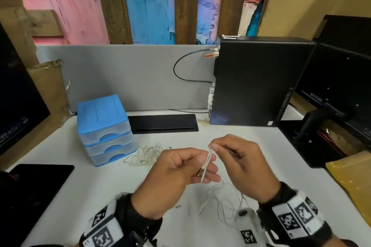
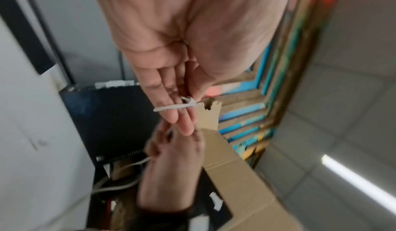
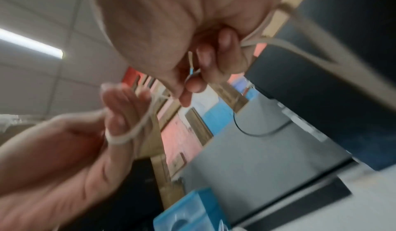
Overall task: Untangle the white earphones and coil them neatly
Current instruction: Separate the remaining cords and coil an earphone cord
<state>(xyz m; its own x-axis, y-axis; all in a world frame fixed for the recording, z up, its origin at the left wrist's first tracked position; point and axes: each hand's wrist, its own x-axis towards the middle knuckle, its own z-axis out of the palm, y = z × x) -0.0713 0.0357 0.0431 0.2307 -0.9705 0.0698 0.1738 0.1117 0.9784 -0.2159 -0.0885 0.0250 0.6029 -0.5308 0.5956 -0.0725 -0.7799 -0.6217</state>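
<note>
- The white earphones (image 1: 207,163) are in the air above the worktop (image 1: 112,182), near 6 o'clock of the head view. A few turns of the cable go around the straight fingers (image 2: 171,109) of the left hand (image 1: 170,178).
- The left grip is mostly flat: its fingers are extended as a former for the coil, and the thumb presses the turns from above.
- The right hand (image 1: 243,166) pinches the free cable between thumb and first finger, at 12 o'clock of the coil. Its other fingers are curled.
- The rest of the cable (image 1: 224,200) hangs down loose at 5 o'clock of the hands and lies in open loops on the worktop.
- Risk, as I judge it: the loose loops can catch each other when pulled up, and this makes a new knot. If the thumb relaxes, the turns can slide off the fingertips and the coil opens.
- A second pale tangle (image 1: 146,154) lies at 11 o'clock of the hands. I cannot tell what it is.
- The blue drawer box (image 1: 104,128) stands just left of that tangle. Its three drawers are closed and their contents cannot be seen.
</note>
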